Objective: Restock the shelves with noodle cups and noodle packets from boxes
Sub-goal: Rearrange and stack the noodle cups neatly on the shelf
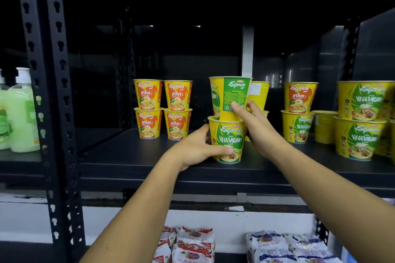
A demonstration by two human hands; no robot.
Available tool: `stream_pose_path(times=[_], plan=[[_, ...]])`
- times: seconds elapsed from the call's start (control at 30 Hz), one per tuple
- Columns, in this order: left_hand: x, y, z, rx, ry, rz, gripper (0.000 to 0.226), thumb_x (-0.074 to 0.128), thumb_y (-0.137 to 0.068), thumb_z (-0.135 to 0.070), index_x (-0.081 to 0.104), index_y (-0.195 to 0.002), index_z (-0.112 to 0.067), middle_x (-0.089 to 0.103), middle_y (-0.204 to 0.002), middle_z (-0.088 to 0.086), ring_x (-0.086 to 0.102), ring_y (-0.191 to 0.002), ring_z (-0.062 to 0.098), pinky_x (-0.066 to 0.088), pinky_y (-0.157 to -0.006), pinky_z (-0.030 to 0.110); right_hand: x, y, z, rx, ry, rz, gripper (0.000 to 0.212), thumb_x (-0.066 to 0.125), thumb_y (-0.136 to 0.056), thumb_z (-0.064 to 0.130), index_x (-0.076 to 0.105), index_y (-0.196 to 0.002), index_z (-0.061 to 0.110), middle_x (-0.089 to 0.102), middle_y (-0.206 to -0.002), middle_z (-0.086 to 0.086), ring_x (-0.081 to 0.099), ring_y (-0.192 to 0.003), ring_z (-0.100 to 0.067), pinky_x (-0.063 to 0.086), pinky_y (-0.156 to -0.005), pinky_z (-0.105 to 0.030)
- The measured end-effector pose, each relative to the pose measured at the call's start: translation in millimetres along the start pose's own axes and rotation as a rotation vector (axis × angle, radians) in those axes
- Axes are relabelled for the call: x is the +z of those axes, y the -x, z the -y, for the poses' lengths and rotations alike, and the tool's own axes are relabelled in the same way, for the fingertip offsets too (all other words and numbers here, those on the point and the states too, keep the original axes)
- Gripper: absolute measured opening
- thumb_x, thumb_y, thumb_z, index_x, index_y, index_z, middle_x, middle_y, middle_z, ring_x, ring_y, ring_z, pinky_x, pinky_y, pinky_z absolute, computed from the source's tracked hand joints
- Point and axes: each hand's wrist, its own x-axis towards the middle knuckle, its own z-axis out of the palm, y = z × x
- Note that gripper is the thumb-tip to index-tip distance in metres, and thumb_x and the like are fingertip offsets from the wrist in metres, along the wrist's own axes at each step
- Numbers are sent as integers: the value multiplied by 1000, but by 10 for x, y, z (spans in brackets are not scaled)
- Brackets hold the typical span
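Observation:
Two yellow-and-green Vegetarian noodle cups stand stacked at the middle of the black shelf (132, 156). My left hand (198, 149) grips the lower cup (229, 141) from its left side, thumb across the front near its base. My right hand (254, 126) holds the upper cup (228, 96) from the right, thumb on its front. Behind them another stack of yellow cups (259, 92) is partly hidden. Four orange Ayam cups (162, 109) stand in two stacks to the left.
More cups stand at the right: an Ayam cup on a Vegetarian cup (299, 111) and bigger Vegetarian cups (361, 121). Green soap bottles (21, 113) sit past the upright post (53, 92) on the left. Noodle packets (188, 245) lie on the lower shelf.

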Motion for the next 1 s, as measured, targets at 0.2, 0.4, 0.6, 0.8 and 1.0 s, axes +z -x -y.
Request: stream_pose_path(times=[0.2, 0.4, 0.6, 0.8, 1.0], plan=[[-10, 11, 0, -9, 3, 0, 73, 89, -80, -31, 49, -141, -30, 70, -128, -10, 67, -118, 9, 50, -109, 41, -14, -43, 6, -7, 38, 24, 63, 76, -82, 50, 58, -136, 22, 72, -125, 4, 70, -114, -16, 51, -105, -45], [-23, 13, 0, -10, 11, 10, 73, 88, -81, -30, 48, -142, -30, 70, -128, -11, 67, -117, 7, 51, -108, 38, 17, -120, 62, -49, 83, -73, 88, 86, -67, 46, 46, -142, 26, 69, -123, 0, 72, -105, -15, 59, -90, -36], [-18, 33, -20, -2, 19, 2, 72, 88, -82, -26, 48, -141, -30, 71, -127, -11, 67, -116, 6, 52, -104, 33, -58, -151, 96, -2, 8, -3, 72, 76, -74, 40, 51, -139, 22, 72, -123, -1, 70, -112, -23, 53, -102, -50], [-23, 43, -29, -10, 21, 7, 72, 88, -81, -27, 49, -141, -30, 71, -127, -11, 67, -117, 7, 51, -107, 36, 12, -165, 114, -16, 92, -17, 81, 87, -73, 41, 44, -139, 26, 71, -122, 1, 73, -106, -17, 57, -97, -45], [-27, 35, -21, -19, 21, 9, 72, 88, -81, -28, 49, -141, -30, 71, -128, -9, 67, -118, 8, 50, -110, 39, -26, -153, 130, -33, 6, 28, 72, 85, -78, 35, 50, -140, 22, 74, -121, -1, 72, -108, -19, 56, -96, -44]])
